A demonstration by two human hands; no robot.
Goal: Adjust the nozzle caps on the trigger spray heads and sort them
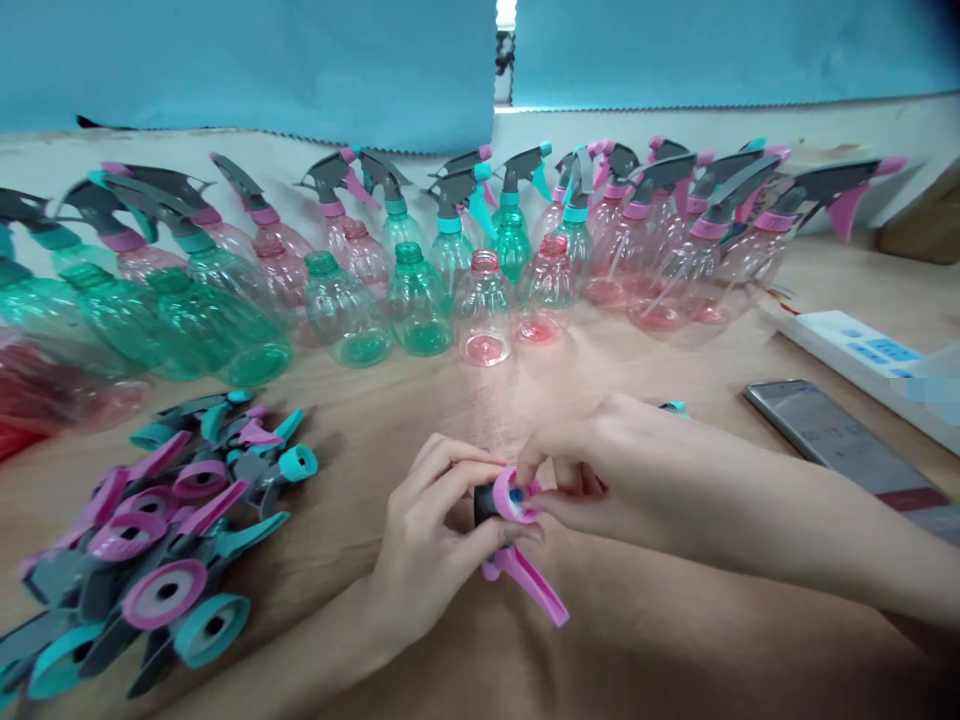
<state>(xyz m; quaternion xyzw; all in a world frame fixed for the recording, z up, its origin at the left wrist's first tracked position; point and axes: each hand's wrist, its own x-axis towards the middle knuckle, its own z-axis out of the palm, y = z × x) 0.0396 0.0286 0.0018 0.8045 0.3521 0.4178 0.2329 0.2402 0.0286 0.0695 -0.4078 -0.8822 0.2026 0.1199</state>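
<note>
A: Hands are both on one sprayer head (517, 530), low centre over the desk (637, 640).

B: Grip state?

A: Left hand (431, 530) is closed around the grey body, collar turned up toward the camera. Right hand (600, 455) pinches the pink collar rim with its fingertips (536, 500). Pink trigger hangs down below the left fingers, just off the desk.

B: Why held that way?

A: My read: collar up keeps the opening visible, and the left grip steadies the part while the right works on the rim. Blue bit shows inside the collar; can't tell what it is.

B: Supply?

A: Pile of loose sprayer heads (157, 540) lies near the left hand, pink and teal collars mixed, within easy reach. Open bottles (420, 300) stand in a row further back, green and pink. Capped bottles (675, 230) sit behind and to both sides, apart from the open ones, probably to keep them sorted.

B: Anything else?

A: Phone (832, 435) and a power strip (862, 355) are at the right, well clear of the hands.
</note>
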